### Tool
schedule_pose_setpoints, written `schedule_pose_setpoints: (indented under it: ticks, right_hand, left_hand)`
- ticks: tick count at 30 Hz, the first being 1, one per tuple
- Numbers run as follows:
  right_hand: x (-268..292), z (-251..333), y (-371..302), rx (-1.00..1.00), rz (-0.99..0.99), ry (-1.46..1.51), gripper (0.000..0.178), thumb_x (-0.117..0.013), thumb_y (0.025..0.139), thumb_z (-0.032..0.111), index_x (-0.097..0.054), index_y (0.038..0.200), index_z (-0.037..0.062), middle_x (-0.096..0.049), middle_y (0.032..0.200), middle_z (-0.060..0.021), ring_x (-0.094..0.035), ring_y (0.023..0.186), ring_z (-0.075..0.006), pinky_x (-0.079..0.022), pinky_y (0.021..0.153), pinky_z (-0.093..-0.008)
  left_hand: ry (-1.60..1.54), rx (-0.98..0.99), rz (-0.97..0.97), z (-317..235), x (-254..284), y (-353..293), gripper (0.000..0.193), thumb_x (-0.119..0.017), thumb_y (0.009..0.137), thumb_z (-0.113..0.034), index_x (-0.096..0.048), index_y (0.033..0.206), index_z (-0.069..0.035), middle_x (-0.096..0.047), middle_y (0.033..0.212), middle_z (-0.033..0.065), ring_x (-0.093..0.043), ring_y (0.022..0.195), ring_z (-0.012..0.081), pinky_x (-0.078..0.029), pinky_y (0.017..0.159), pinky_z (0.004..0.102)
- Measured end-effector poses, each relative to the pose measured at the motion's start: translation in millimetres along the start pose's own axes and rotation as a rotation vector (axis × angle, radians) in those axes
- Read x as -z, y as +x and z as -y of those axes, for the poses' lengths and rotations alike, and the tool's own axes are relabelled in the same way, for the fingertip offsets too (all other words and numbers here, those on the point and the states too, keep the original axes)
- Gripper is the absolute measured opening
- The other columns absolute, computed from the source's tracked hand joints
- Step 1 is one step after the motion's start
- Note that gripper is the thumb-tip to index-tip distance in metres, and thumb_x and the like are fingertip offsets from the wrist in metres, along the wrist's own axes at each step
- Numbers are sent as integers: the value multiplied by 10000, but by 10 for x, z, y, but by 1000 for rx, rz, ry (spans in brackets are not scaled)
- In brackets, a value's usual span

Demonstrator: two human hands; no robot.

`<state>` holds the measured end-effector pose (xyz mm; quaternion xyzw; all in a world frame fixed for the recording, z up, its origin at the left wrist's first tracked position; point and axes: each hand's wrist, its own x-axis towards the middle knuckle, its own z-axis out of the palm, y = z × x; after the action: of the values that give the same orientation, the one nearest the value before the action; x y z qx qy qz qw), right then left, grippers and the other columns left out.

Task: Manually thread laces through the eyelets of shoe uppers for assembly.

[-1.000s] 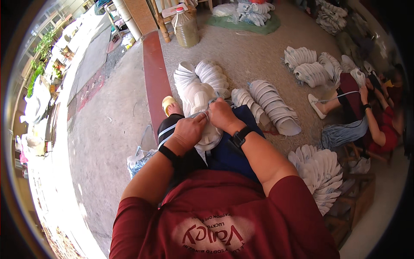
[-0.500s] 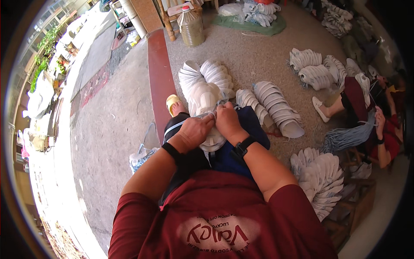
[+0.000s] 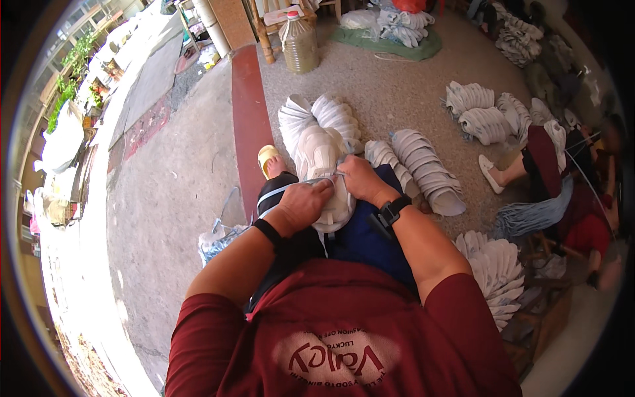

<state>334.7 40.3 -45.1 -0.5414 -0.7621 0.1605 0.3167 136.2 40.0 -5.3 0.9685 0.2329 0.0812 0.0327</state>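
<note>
A white shoe upper lies across my lap, its toe pointing away from me. My left hand rests over its lacing area, fingers closed on a pale blue shoelace that trails off to the left over my dark trouser leg. On the right side of the opening, my right hand is pinched on a lace as well. The fingertips hide the eyelets between the hands. Past the upper, two rows of nested white shoe uppers stand on the floor.
More stacked uppers lie to the right, with a fanned pile nearer me. A co-worker sits at far right beside a bundle of blue laces. A large plastic jug and a green mat are farther off.
My hands have moved slightly apart, uncovering more of the shoe upper. The co-worker's arm has swung downward, and a lace now stretches long beside it.
</note>
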Motion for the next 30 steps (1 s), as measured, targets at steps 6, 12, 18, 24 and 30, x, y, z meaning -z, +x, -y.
schedule_pose_setpoints:
  ticks: [6, 12, 18, 24, 30]
  right_hand:
    - [-25, 0, -30, -39, -159, 142, 78, -552, 708, 59, -606, 684, 7, -573, 728, -232, -568, 739, -401, -464, 672, -446]
    - [49, 30, -17, -17, -109, 209, 68, -545, 695, 25, -611, 691, 8, -581, 729, -219, -575, 735, -395, -464, 655, -433]
    - [-23, -8, -37, -170, -127, 282, 84, -566, 717, 20, -635, 760, 0, -614, 746, -181, -600, 737, -330, -473, 656, -346]
    - [51, 171, -188, 30, -247, 72, 166, -602, 715, 48, -641, 876, 36, -608, 916, -164, -590, 854, -345, -486, 754, -378]
    - [393, 541, -562, 500, 53, 35, 33, -576, 748, 23, -604, 763, 15, -603, 822, -137, -599, 778, -312, -478, 694, -380]
  left_hand:
    - [-145, 81, -288, -87, -41, 138, 206, -535, 788, -131, -588, 959, -30, -604, 931, 84, -624, 709, 274, -504, 617, 364]
    - [-16, 439, -57, -96, -197, 410, 149, -529, 820, -185, -593, 846, -53, -638, 801, 119, -639, 727, 272, -508, 621, 356]
    - [86, 238, 103, -273, 7, 468, 122, -526, 802, -161, -594, 793, -60, -636, 725, 115, -645, 688, 265, -511, 609, 361]
    - [-593, -200, 158, -847, 325, -311, 157, -597, 765, -133, -540, 664, -28, -560, 630, 150, -582, 599, 318, -462, 561, 386]
    - [-1015, 226, -108, -565, 476, -448, 205, -634, 833, -162, -564, 729, 0, -542, 625, 75, -512, 549, 157, -409, 540, 280]
